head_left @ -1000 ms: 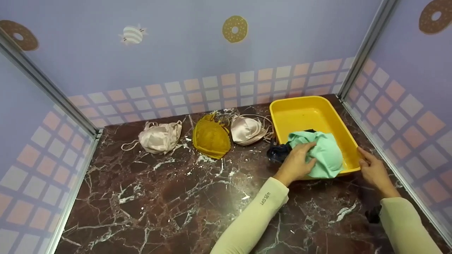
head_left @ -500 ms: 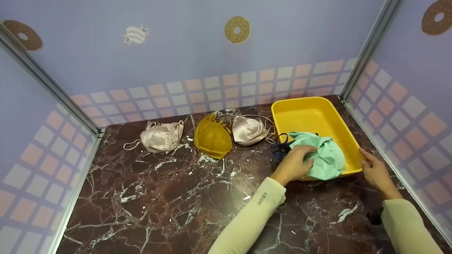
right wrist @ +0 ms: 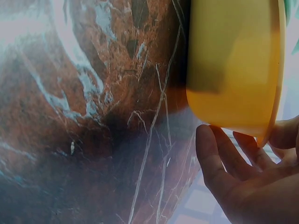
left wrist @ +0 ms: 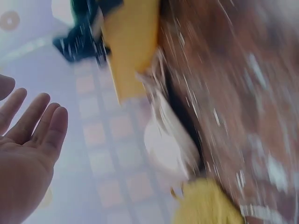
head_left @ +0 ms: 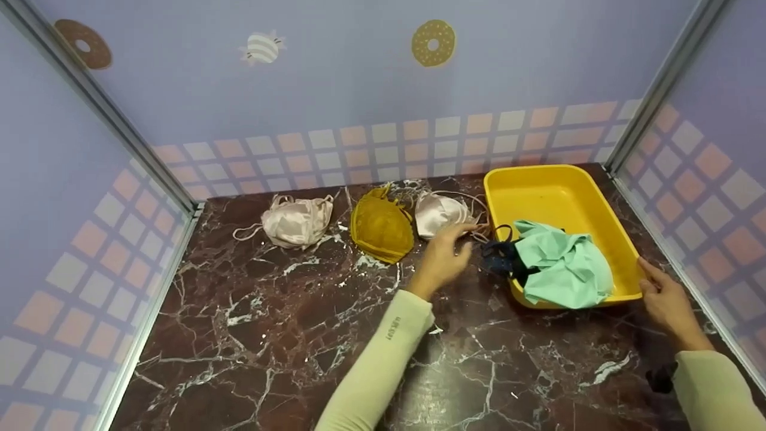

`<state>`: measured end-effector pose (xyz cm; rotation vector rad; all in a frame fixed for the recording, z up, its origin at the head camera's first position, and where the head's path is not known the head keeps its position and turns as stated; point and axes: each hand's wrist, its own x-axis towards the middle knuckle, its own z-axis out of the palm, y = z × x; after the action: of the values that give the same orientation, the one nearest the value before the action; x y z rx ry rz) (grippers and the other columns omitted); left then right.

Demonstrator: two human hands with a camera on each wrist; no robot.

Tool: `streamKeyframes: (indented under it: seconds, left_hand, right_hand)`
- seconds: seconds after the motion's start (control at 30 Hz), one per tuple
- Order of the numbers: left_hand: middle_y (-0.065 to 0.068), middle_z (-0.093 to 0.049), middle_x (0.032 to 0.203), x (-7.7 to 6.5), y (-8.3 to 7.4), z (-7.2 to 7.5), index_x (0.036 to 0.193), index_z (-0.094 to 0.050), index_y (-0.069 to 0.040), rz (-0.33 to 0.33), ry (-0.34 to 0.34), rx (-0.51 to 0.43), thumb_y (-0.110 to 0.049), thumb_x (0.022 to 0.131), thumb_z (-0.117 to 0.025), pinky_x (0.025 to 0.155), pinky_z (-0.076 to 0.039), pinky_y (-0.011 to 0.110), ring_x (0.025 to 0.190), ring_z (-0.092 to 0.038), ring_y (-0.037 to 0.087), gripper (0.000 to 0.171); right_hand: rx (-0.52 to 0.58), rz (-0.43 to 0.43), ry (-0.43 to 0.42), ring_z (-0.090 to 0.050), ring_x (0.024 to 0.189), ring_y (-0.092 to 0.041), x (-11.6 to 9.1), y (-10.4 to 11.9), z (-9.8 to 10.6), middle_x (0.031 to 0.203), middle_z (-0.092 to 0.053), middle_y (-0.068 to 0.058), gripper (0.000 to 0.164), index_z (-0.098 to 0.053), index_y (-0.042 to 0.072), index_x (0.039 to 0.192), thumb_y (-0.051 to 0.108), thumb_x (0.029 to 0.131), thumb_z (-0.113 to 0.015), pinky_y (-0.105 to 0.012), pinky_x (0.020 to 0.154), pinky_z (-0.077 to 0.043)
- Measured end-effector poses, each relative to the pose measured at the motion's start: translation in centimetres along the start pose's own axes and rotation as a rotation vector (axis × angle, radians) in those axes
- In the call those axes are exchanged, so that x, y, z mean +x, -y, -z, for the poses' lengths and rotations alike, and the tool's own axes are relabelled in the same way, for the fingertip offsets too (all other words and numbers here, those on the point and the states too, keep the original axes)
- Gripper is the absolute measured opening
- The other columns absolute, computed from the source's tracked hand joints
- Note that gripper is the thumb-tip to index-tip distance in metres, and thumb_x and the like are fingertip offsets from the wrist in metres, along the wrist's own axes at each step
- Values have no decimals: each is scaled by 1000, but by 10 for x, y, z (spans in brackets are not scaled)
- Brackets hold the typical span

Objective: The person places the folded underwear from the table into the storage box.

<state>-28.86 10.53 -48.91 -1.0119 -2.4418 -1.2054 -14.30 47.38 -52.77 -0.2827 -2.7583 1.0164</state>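
Note:
My left hand [head_left: 441, 262] is over the table just in front of a pale pink satin bra [head_left: 440, 214]; its fingers are relaxed and hold nothing. In the left wrist view the left hand [left wrist: 30, 149] shows its fingers apart from the blurred bra [left wrist: 170, 144]. My right hand [head_left: 670, 305] pinches the rim of a yellow plastic tray [head_left: 622, 239] at its front right corner, thumb against fingers in the right wrist view. A mint green bra [head_left: 568, 269] lies crumpled in the tray's front, over its edge. Beside it a navy bra [head_left: 499, 257] hangs across the left rim.
A mustard yellow bra [head_left: 383, 230] and another pale pink satin bra [head_left: 296, 221] lie in a row to the left, near the back wall [head_left: 335, 78]. All rest on a dark red marbled table [head_left: 287, 347]. Side walls stand left and right.
My left hand has let go of the mint green bra and moved left, away from the tray. The right hand stays on the rim. The head view has shifted slightly.

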Motion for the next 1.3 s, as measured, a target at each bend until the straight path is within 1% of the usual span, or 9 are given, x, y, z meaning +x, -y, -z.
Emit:
streamKeyframes:
  seconds: [0.17, 0.23, 0.5, 0.67, 0.8, 1.07, 1.13, 1.23, 1.3]
  left_hand:
    - [-1, -55, 108, -13, 24, 30, 109, -57, -13, 54, -46, 66, -9, 79, -55, 89, -31, 22, 100, -46, 12, 31]
    - [-2, -56, 104, -18, 31, 38, 109, -57, -14, 77, -47, 78, -9, 80, -53, 87, -31, 22, 98, -47, 12, 30]
    - [-1, -55, 108, -42, 65, 65, 109, -56, -12, 165, -40, 138, -7, 83, -48, 89, -32, 25, 101, -46, 14, 29]
    - [3, -57, 104, -68, 101, 89, 104, -58, -8, 218, -70, 221, -2, 80, -48, 86, -35, 30, 96, -47, 18, 27]
    - [7, -58, 97, -92, 128, 108, 99, -59, -4, 256, -117, 312, 0, 77, -50, 83, -36, 33, 91, -49, 22, 25]
    - [12, -55, 104, -110, 160, 133, 102, -59, -3, 394, -182, 477, -1, 72, -55, 78, -36, 40, 94, -47, 29, 30]
    - [13, -50, 113, -111, 165, 140, 107, -58, -4, 456, -155, 507, -4, 73, -55, 78, -35, 43, 99, -43, 30, 34]
    - [13, -40, 126, -112, 173, 149, 115, -54, -6, 553, -89, 527, -9, 74, -56, 80, -32, 48, 107, -35, 33, 41]
    - [10, -34, 131, -111, 176, 154, 119, -50, -8, 613, -37, 537, -11, 74, -55, 81, -31, 50, 111, -31, 34, 45]
  right_hand:
    - [-13, -6, 14, -43, 69, -35, 0, -2, 2, 124, -26, -38, 45, -22, 3, 135, 15, 92, -30, -32, 51, -33]
    - [-18, -17, 24, -42, 79, -39, -2, -4, 5, 125, -24, -37, 45, -20, 4, 135, 17, 93, -29, -35, 56, -31]
    - [-28, -52, 29, -39, 87, -40, -5, -11, 5, 129, -22, -34, 47, -16, 7, 136, 22, 93, -27, -35, 61, -31]
    - [-15, -65, 32, -32, 104, -47, 0, -7, -2, 129, -19, -35, 47, -14, 7, 137, 21, 93, -26, -51, 75, -31]
    - [-1, -63, 36, -24, 110, -53, 4, -4, -4, 129, -17, -36, 47, -14, 7, 137, 20, 93, -26, -60, 84, -21]
    - [9, -60, 38, -24, 110, -51, 4, -5, 1, 130, -17, -35, 47, -15, 6, 136, 20, 93, -27, -60, 84, -21]
    - [20, -51, 45, -24, 110, -51, 3, -5, 1, 130, -17, -35, 47, -15, 6, 136, 20, 93, -28, -59, 85, -21]
    - [11, -29, 53, -33, 101, -46, 3, -5, 0, 129, -19, -35, 47, -17, 5, 135, 20, 93, -29, -51, 78, -30]
    - [0, -22, 51, -39, 90, -41, 3, -5, -1, 128, -22, -35, 47, -18, 6, 135, 20, 93, -30, -39, 71, -35]
